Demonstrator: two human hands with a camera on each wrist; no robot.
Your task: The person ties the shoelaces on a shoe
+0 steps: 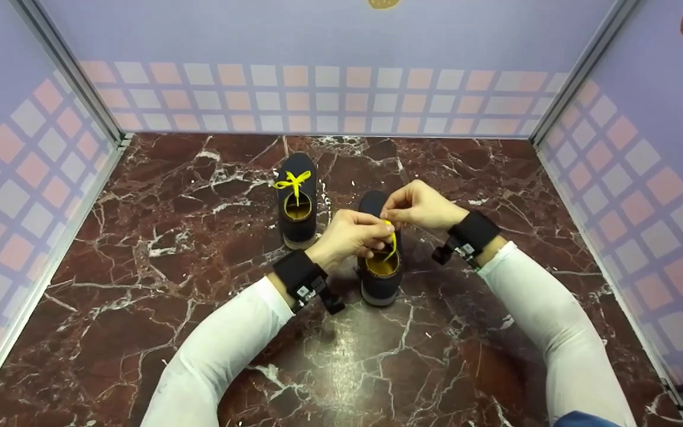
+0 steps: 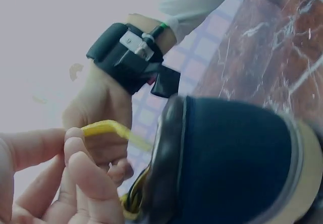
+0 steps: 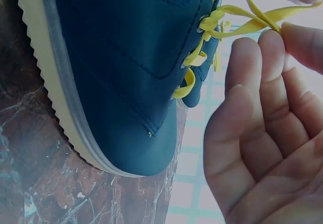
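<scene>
A dark blue lace-up shoe [image 1: 380, 292] stands on the marbled surface, toe pointing away, under both hands. My left hand [image 1: 347, 236] pinches its yellow shoelace [image 2: 103, 127] between thumb and fingertips, above the shoe opening; a loose end of lace hangs over the yellow lining. Just to the right, my right hand [image 1: 423, 204] pinches the lace as well, thumb against fingertip. In the right wrist view two strands of lace [image 3: 267, 16] cross at those fingertips, and lower down the lace runs through the eyelets. From the head, the hands hide most of this shoe's lacing.
To the left stands a matching dark shoe [image 1: 297, 163], its yellow lace tied in a bow [image 1: 294, 179]. Purple walls with pink and white checks [image 1: 326, 95] enclose the brown marbled surface [image 1: 199, 296] at the back and both sides.
</scene>
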